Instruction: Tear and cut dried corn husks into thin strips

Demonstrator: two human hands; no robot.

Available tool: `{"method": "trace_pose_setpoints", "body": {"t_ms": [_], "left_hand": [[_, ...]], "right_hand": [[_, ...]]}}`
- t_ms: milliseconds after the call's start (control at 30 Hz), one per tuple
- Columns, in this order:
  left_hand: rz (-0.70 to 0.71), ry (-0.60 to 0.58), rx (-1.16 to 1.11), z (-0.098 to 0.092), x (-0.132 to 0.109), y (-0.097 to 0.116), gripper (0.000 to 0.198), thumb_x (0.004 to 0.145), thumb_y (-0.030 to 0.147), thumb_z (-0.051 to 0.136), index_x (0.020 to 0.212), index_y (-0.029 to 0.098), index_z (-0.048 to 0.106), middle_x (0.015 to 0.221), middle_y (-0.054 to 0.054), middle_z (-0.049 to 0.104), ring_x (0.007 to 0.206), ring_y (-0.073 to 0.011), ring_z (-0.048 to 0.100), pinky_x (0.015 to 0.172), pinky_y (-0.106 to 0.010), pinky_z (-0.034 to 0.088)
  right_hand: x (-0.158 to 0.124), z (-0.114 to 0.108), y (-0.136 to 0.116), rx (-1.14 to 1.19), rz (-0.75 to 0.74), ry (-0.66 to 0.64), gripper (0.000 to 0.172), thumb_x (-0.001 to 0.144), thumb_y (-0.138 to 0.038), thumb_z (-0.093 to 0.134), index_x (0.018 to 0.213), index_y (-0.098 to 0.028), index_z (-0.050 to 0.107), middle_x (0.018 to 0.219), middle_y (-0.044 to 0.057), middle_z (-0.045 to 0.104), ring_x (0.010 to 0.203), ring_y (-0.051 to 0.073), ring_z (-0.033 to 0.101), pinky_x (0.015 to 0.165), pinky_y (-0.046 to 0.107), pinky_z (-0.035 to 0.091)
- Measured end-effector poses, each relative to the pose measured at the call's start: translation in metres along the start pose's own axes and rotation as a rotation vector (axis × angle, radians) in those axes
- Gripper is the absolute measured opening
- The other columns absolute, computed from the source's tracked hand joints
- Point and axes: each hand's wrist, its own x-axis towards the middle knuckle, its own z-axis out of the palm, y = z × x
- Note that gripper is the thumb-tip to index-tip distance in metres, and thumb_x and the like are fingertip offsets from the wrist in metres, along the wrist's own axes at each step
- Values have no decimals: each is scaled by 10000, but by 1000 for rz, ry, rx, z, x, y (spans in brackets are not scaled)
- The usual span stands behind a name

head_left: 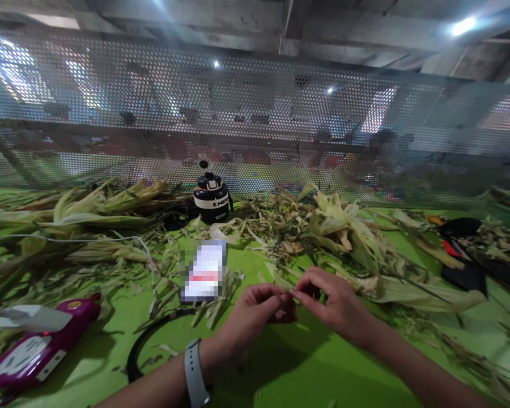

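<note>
My left hand (261, 306), with a light watch strap (194, 371) at the wrist, is closed, its thumb and forefinger pinched together. Facing it, my right hand (325, 297) is pinched too, and the fingertips of both hands meet over the green tabletop (297, 362). Whatever lies between them is too small to name; only a tiny pale bit shows. Just behind the hands are pale strips of corn husk (276, 276). A phone (204, 272) with a lit, blurred screen lies left of them. To the right rests a husk-covered corn cob (365, 283).
Corn husks (97, 207) are heaped at the back left, others (344, 221) at the back right. A black jug (212, 198) stands before a perforated metal screen (246, 107). A purple device (46, 345) with a white charger, a black cable (138, 345) and dark items (465, 275) lie around.
</note>
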Motion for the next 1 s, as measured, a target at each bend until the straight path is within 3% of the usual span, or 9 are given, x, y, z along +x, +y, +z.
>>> {"method": "trace_pose_setpoints", "body": {"t_ms": [200, 500, 567, 767, 1000], "left_hand": [[-48, -10, -83, -1, 1, -1, 184, 658, 281, 775, 704, 118, 703, 670, -40, 674, 628, -131, 612, 695, -283, 524], [-75, 10, -210, -2, 2, 0, 225, 616, 238, 810, 749, 100, 692, 713, -68, 706, 622, -121, 627, 669, -247, 525], [-79, 22, -257, -2, 2, 1, 215, 619, 227, 808, 745, 101, 687, 718, -74, 710, 623, -123, 632, 666, -244, 526], [-111, -46, -373, -6, 4, 1, 109, 686, 162, 752, 731, 91, 683, 716, -48, 684, 645, -99, 625, 651, -191, 516], [-134, -99, -389, -9, 5, -4, 74, 739, 154, 705, 758, 87, 681, 719, -43, 669, 648, -93, 618, 652, -187, 509]], "right_hand": [[3, 2, 3, 145, 175, 20, 98, 849, -262, 595, 875, -191, 533, 699, -18, 575, 622, 119, 532, 565, 221, 443], [3, 4, 6, 127, 132, 49, 58, 872, -225, 540, 904, -186, 566, 724, 1, 604, 656, 133, 570, 605, 236, 466], [3, 3, 7, 87, 69, 96, 57, 869, -208, 540, 913, -188, 571, 724, 6, 599, 652, 136, 570, 602, 239, 469], [4, 2, 17, -139, -353, 139, 87, 895, -174, 533, 937, -202, 605, 801, 53, 625, 729, 165, 586, 637, 261, 482], [2, 3, 21, -297, -464, 179, 156, 928, -157, 462, 944, -194, 613, 793, 58, 625, 701, 154, 580, 603, 243, 482]]}}
